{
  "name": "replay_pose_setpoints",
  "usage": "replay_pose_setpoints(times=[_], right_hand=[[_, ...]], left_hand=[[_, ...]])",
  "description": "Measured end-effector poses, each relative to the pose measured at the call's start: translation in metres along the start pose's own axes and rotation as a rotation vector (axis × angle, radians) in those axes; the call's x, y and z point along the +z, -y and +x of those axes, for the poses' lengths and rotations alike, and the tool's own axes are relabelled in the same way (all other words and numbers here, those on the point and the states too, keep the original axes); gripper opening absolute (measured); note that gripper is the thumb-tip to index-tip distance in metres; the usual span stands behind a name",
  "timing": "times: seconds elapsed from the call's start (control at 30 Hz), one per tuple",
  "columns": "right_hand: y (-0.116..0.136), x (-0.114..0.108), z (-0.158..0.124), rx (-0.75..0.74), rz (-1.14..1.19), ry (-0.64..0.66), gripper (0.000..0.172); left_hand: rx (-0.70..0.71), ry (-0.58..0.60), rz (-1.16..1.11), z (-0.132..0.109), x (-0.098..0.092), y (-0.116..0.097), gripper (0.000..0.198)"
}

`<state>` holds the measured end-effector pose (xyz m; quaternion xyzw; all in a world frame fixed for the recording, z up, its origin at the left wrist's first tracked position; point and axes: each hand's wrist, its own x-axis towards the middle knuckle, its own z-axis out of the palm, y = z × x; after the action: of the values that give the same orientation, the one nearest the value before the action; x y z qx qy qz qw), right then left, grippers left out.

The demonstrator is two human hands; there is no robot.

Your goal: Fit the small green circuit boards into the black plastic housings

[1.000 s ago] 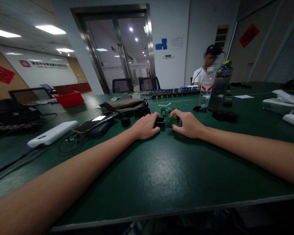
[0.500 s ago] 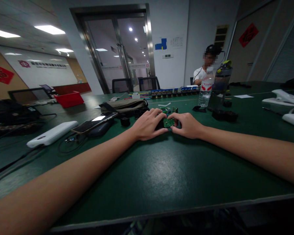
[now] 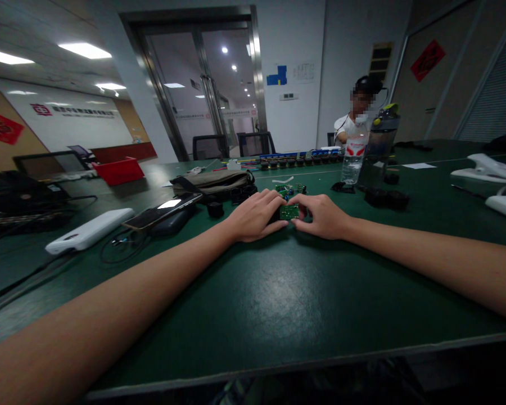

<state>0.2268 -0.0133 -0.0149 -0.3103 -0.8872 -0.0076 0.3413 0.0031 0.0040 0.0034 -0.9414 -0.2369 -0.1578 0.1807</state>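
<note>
A small green circuit board (image 3: 289, 212) sits between my two hands above the green table. My left hand (image 3: 258, 217) has its fingers curled over the board's left side, the thumb along the near edge. From the right, my right hand (image 3: 322, 218) pinches the board with bent index finger and thumb. More green circuit parts (image 3: 302, 189) lie just behind my fingertips, partly hidden by them.
Left of my hands are a phone (image 3: 164, 211), a white power bank (image 3: 88, 229) and a grey-brown pouch (image 3: 219, 184). A water bottle (image 3: 353, 163), a dark tumbler (image 3: 378, 149) and black blocks (image 3: 387, 198) stand to the right. Across the table sits a person (image 3: 344, 126).
The circuit board has shifted very slightly left, and my right fingertips have moved a little left with it. Otherwise my hands hold nearly the same pose.
</note>
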Motion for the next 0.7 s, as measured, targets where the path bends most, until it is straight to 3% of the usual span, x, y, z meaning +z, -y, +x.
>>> replay_pose_setpoints(times=[0.23, 0.53, 0.7], right_hand=[[0.0002, 0.0004, 0.0001, -0.028, 0.025, 0.009, 0.028], [0.0021, -0.0004, 0.0007, 0.075, -0.047, 0.049, 0.027], [0.0015, -0.0003, 0.0006, 0.057, -0.037, 0.046, 0.026]], left_hand=[[0.007, 0.015, 0.045, 0.0006, -0.0002, -0.0008, 0.046], [-0.008, 0.011, 0.069, 0.0006, -0.0016, -0.0023, 0.046], [-0.004, 0.014, 0.076, 0.0007, -0.0019, -0.0024, 0.047]])
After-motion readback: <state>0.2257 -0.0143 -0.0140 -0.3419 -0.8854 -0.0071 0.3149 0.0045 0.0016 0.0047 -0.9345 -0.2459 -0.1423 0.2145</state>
